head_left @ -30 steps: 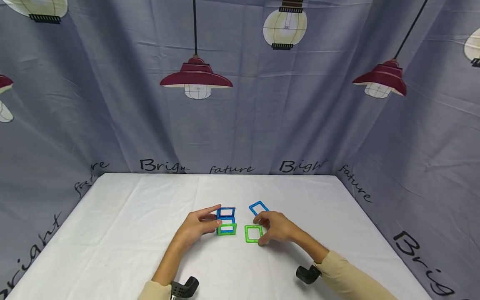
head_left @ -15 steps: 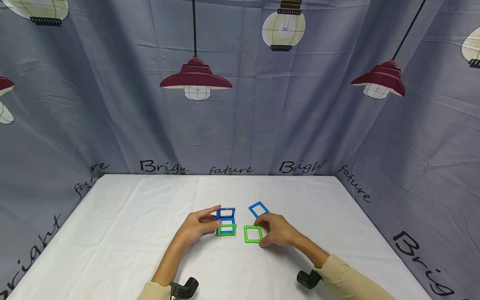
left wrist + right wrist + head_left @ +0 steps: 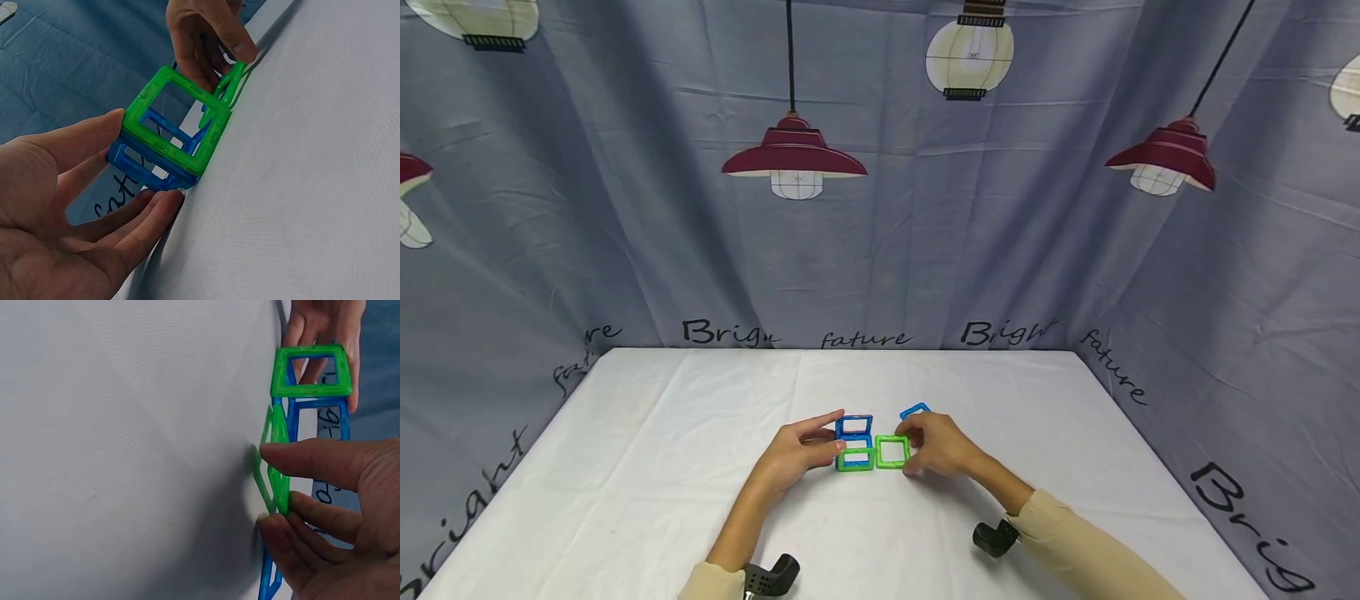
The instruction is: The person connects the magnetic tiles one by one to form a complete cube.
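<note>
Lamp-print curtain (image 3: 880, 250) backs a white table (image 3: 625, 467), its cloth stretching wide either side. Well short of the far edge, the left hand (image 3: 792, 453) grips a blue-green block (image 3: 854, 451); the right hand (image 3: 942, 444) pinches a green square (image 3: 892, 466) just beside it, partly hiding a blue square (image 3: 913, 409).

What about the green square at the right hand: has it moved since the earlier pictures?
Yes. In the head view, the green square shifted left and nearer the table's far edge, judged against the curtain lettering.
</note>
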`<state>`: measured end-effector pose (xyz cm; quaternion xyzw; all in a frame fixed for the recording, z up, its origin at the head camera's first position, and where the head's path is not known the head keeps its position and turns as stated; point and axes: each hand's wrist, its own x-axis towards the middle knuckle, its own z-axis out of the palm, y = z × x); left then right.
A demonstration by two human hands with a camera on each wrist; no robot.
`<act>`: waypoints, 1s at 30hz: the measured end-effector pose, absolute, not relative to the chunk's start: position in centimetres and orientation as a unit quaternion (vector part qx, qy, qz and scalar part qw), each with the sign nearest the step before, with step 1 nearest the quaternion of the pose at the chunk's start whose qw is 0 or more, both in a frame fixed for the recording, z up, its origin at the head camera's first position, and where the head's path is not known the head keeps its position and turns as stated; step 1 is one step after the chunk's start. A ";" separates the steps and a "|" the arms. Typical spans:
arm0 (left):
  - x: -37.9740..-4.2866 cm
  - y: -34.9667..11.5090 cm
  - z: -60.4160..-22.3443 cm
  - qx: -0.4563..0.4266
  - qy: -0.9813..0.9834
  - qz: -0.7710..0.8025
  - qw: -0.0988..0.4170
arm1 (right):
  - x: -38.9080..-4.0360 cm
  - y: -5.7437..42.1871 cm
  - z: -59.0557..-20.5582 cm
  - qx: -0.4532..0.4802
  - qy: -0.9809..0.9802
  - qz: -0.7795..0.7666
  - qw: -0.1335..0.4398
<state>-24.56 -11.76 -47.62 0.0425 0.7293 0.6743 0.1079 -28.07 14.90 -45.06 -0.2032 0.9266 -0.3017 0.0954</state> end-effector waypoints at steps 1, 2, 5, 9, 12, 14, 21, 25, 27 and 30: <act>-24.5 -11.8 -47.6 0.043 0.730 0.674 0.106 | -28.2 14.8 -45.1 -0.203 0.927 -0.300 0.097; -24.5 -11.8 -47.6 0.042 0.730 0.674 0.106 | -28.3 14.6 -45.1 -0.203 0.928 -0.298 0.098; -24.6 -11.7 -47.7 0.041 0.729 0.675 0.104 | -28.5 14.3 -45.1 -0.201 0.931 -0.287 0.102; -24.7 -11.7 -47.8 0.041 0.728 0.676 0.105 | -28.6 14.2 -45.1 -0.201 0.933 -0.282 0.101; -24.7 -11.7 -47.8 0.042 0.731 0.672 0.106 | -28.6 14.2 -45.1 -0.203 0.932 -0.284 0.100; -24.7 -11.8 -47.8 0.039 0.734 0.670 0.108 | -28.7 14.2 -45.1 -0.204 0.932 -0.282 0.101; -24.7 -11.9 -47.8 0.038 0.738 0.665 0.108 | -28.9 14.2 -45.2 -0.208 0.930 -0.287 0.099; -24.7 -11.9 -47.8 0.037 0.738 0.665 0.108 | -28.8 14.1 -45.1 -0.213 0.930 -0.284 0.093; -24.7 -11.9 -47.7 0.037 0.738 0.665 0.108 | -28.7 14.1 -45.0 -0.211 0.932 -0.280 0.090; -24.7 -11.9 -47.7 0.037 0.738 0.665 0.109 | -28.6 14.0 -44.7 -0.207 0.935 -0.275 0.088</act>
